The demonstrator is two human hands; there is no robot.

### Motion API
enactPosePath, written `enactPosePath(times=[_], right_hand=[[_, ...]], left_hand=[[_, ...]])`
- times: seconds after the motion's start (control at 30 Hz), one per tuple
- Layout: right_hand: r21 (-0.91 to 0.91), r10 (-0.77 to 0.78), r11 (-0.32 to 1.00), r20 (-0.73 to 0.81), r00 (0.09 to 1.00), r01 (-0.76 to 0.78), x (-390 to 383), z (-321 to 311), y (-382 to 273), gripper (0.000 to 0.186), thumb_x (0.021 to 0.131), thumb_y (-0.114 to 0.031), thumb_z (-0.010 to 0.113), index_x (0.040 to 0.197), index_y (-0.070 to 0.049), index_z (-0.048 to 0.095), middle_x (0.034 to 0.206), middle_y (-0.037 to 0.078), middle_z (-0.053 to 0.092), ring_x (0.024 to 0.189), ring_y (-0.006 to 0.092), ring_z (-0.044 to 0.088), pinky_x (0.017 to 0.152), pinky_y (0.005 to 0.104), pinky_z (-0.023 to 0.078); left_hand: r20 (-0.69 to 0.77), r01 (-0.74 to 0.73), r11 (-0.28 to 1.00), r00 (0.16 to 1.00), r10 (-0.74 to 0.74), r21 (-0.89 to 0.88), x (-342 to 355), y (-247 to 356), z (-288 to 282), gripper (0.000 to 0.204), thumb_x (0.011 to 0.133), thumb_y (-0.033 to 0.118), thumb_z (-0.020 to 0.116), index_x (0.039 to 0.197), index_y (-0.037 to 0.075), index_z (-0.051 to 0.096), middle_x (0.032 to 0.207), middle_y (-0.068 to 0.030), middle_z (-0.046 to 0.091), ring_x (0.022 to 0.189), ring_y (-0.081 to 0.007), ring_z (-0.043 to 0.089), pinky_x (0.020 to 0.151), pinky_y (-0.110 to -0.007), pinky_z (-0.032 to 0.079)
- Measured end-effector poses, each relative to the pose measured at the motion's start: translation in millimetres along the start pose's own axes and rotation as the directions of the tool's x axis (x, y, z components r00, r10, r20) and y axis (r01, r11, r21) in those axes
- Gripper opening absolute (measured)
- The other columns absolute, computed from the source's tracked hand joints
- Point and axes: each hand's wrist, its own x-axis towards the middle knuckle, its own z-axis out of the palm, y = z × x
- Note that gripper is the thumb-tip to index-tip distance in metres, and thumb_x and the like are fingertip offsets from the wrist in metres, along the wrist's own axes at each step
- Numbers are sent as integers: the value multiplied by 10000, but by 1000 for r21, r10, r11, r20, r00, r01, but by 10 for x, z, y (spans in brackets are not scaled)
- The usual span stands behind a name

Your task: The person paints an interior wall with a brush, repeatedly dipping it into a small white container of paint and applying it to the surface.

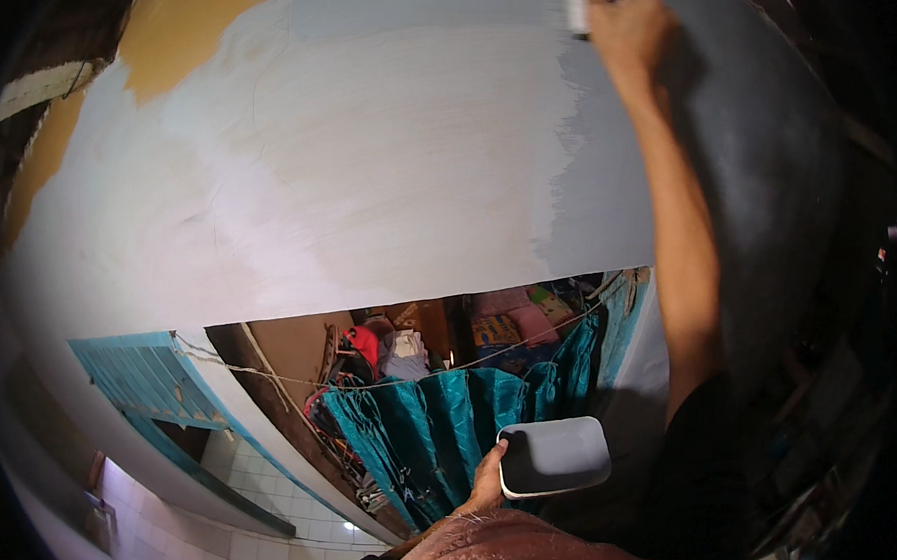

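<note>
My right hand point(628, 26) is raised high against the wall point(374, 157) and closed around a flat tool point(575, 5), of which only a pale edge shows at the top of the picture. Fresh grey coating spreads on the wall just below and left of that hand. My left hand point(482, 482) is low, near my chest, gripping a flat rounded-rectangle tray point(553, 455) with a white rim and a grey load on it.
An ochre uncoated patch point(179, 28) remains at the wall's upper left. Below the wall's lower edge hang a teal curtain point(452, 420) on a cord, piled clothes point(385, 352), a blue louvred shutter point(149, 377) and white tiles point(187, 529).
</note>
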Motion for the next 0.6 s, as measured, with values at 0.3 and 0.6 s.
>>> enactPosePath(times=[0.3,0.6], right_hand=[[407,-338,871,89,937,275,-684,937,-1029,187,860,-164,589,918,-3,664,710,200,672,661,352,687,598,461,535],[622,-162,781,113,980,58,-617,1135,-1808,175,765,-157,669,872,-18,657,732,244,665,695,405,671,661,509,524]], left_hand=[[96,1,1000,995,2,-31,53,-68,-58,530,966,402,588,1309,4,521,1274,-160,611,1108,-286,627,985,-417,502],[71,-70,997,995,70,-13,91,-90,124,504,983,363,567,1307,-22,525,1197,-152,643,1045,-248,649,921,-369,531]])
